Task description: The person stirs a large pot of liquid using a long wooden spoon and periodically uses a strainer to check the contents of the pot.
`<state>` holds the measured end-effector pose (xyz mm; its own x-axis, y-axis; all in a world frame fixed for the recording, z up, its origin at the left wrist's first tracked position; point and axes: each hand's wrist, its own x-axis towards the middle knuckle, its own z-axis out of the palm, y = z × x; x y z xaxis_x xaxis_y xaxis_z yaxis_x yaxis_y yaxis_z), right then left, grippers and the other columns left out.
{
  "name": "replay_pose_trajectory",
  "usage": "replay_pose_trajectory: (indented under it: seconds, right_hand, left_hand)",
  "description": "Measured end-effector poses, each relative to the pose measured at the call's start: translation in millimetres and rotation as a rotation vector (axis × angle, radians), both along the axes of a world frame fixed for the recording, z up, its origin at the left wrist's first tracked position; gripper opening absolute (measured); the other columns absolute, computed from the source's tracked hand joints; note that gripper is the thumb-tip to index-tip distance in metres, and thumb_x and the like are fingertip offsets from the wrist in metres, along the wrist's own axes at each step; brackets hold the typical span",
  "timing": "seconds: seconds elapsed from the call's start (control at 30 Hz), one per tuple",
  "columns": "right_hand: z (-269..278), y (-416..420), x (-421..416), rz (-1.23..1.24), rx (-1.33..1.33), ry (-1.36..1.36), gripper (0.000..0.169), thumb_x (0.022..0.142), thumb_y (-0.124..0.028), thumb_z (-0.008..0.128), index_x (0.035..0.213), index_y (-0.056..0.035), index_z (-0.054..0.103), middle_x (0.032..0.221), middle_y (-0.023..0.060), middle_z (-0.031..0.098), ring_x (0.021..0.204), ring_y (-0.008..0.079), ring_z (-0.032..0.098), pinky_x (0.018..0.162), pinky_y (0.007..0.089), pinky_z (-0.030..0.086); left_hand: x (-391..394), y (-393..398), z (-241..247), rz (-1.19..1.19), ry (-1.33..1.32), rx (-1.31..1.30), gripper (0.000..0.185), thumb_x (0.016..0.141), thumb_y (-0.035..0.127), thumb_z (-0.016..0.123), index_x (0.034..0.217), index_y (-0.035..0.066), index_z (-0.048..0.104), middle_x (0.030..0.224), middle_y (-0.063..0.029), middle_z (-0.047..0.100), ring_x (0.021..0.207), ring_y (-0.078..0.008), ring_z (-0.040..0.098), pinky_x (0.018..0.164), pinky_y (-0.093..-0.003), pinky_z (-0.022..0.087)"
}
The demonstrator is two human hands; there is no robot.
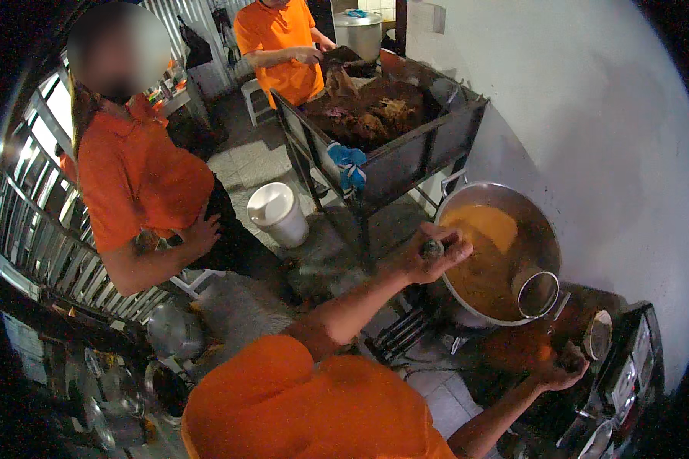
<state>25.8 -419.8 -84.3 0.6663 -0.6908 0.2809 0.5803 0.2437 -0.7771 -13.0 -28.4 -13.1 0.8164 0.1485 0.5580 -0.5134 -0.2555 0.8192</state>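
Note:
Over the left rim of a large metal pot [496, 186], my left hand [439, 252] is closed around a stick-like handle [432, 248], seen end-on. Orange-brown liquid [482, 275] with a paler orange patch fills part of the pot. A round-rimmed cup or ladle bowl [538, 294] shows at the pot's lower right edge; what holds it up cannot be made out. My right hand [562, 370] is right of and below the pot, fingers curled beside a small round-rimmed container [599, 335]. Whether it grips that container is unclear in the dim light.
A metal trough on legs [425, 149] holds dark brown food, with blue-and-white gloves [349, 166] on its corner. One person [281, 51] works behind it; another [143, 183] stands at left. A white bucket [278, 215] is on the floor. A burner stand [402, 333] adjoins the pot.

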Motion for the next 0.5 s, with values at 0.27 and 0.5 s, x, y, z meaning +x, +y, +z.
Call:
replay_pose_trajectory:
  seconds: [0.27, 0.5]
  right_hand:
    - [-34, -20, 12, -0.219, -0.568, -0.183, 0.028, 0.074, -0.003, 0.070, 0.099, -0.0017, 0.057, 0.087, 0.0053, 0.060, 0.079, 0.0161, 0.058, 0.067, 0.0291, 0.052]
    - [-13, 4, 11, -0.368, -0.910, -0.240, 0.050, 0.072, -0.026, 0.072, 0.112, -0.0071, 0.050, 0.094, 0.0104, 0.063, 0.080, 0.0234, 0.060, 0.069, 0.0387, 0.053]
  left_hand:
    - [91, -19, -85, -0.154, 0.148, -0.594, 0.028, 0.087, 0.036, 0.061, 0.072, 0.015, 0.050, 0.063, 0.0045, 0.047, 0.056, -0.0089, 0.044, 0.052, -0.0245, 0.035]
    - [30, -14, -67, -0.482, 0.078, -0.654, 0.034, 0.088, 0.038, 0.059, 0.069, 0.014, 0.046, 0.060, 0.0030, 0.046, 0.054, -0.0081, 0.043, 0.050, -0.0248, 0.033]
